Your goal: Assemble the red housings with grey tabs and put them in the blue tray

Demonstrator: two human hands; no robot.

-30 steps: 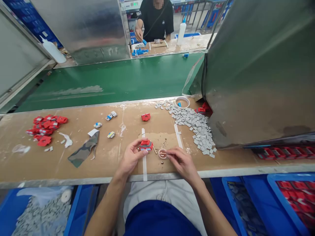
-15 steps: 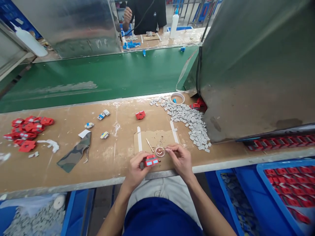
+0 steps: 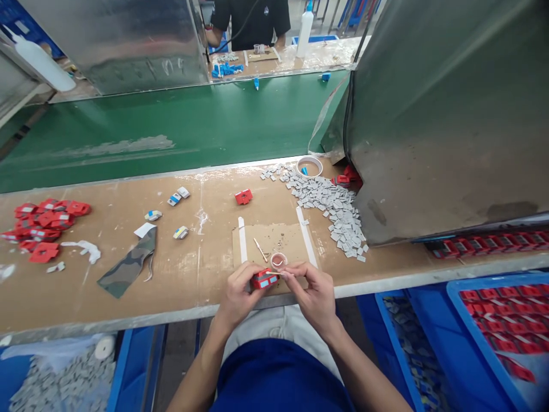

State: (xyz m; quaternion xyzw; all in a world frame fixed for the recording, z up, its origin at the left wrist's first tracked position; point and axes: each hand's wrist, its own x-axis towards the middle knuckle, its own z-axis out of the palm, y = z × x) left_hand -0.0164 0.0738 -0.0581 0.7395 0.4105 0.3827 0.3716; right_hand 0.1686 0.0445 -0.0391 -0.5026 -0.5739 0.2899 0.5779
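My left hand grips a small red toy car body with pale blue windows, near the table's front edge. Between the fingertips of my right hand is a thin cotton swab, its tip at the top of the car body. Just beyond them stands a small round cup with reddish-brown contents. Another swab lies beside the cup on a taped-down cardboard sheet. Farther back, a single red part rests on the table.
Grey flat pieces spread at the right by a tape roll. Red parts pile up at the left, near a camouflage cloth. A green conveyor belt runs behind. A metal housing bounds the right side. Across the belt sits a person.
My right hand has brought the swab from the cup down to the red toy car body. The co-worker's raised hand has lowered. The view has shifted slightly.
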